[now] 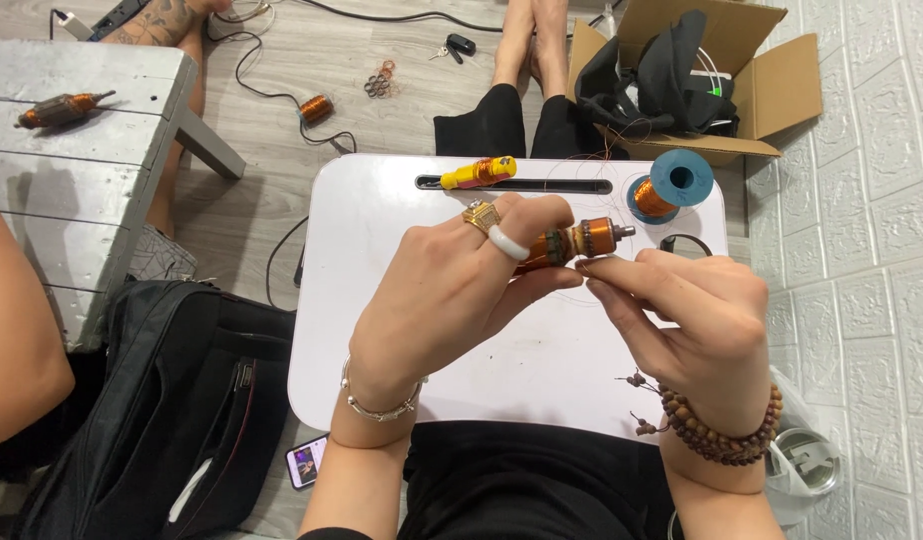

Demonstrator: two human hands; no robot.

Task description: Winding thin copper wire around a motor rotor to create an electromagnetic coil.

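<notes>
Left hand (pixel 452 290) fingers clench the small, stiff copper-wound rotor (pixel 572 243); right hand (pixel 697 310) fingers pinch its thin, fragile wire.

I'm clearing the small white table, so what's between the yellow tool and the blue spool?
Head view: only the dark slot in the white table runs between the yellow tool and blue spool.
</notes>
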